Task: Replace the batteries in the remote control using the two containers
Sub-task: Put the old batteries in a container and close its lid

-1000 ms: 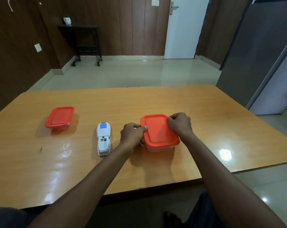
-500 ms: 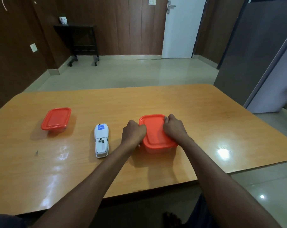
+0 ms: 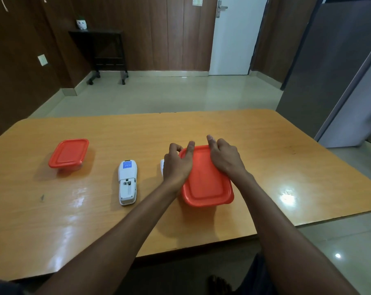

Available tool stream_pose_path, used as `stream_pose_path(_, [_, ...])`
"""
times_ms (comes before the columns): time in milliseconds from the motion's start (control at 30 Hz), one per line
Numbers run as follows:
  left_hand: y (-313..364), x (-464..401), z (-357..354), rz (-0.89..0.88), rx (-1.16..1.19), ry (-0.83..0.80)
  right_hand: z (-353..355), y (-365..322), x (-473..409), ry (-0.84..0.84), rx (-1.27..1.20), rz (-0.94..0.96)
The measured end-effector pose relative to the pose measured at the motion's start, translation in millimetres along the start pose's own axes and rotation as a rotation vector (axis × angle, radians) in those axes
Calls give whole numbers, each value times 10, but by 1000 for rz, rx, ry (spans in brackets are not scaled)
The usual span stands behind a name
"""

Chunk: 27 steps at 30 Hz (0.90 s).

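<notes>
Nearby, remote [image 3: 127, 182] lies beside both hands' loose grip on container lid [image 3: 206, 179].

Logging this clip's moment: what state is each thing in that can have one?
Near container: lid on, both hands on its far end.
Far container: lid on, untouched.
Remote control: face down, battery bay uncovered.
Left hand: fingers relaxed on the lid.
Right hand: resting on the lid.
Door: shut.

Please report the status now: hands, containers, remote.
Both hands, left and right, on near container lid. Far container closed. Remote lies back up, compartment open. Nothing in the way.
</notes>
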<state>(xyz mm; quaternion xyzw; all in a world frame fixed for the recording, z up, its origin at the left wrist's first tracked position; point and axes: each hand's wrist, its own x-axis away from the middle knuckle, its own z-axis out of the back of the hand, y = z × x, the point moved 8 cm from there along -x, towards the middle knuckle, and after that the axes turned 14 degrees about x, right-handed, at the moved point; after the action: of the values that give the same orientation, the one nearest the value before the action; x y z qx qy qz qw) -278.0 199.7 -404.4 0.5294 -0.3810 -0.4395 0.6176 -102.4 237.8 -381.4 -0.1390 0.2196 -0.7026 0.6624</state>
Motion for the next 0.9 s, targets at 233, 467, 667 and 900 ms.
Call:
stream_pose_path(233, [147, -32, -48, 12, 302, -132, 134, -140, 48, 38, -104, 61])
stream_pose_path(467, [207, -14, 43, -41, 216, -54, 186, -161, 88, 36, -183, 37])
stream_pose_path(667, [92, -112, 265, 85, 386, 183, 2, -48, 302, -246, -159, -21])
stream_pose_path(900, [-22, 188, -40, 259, 532, 110, 199, -123, 300, 47, -200, -87])
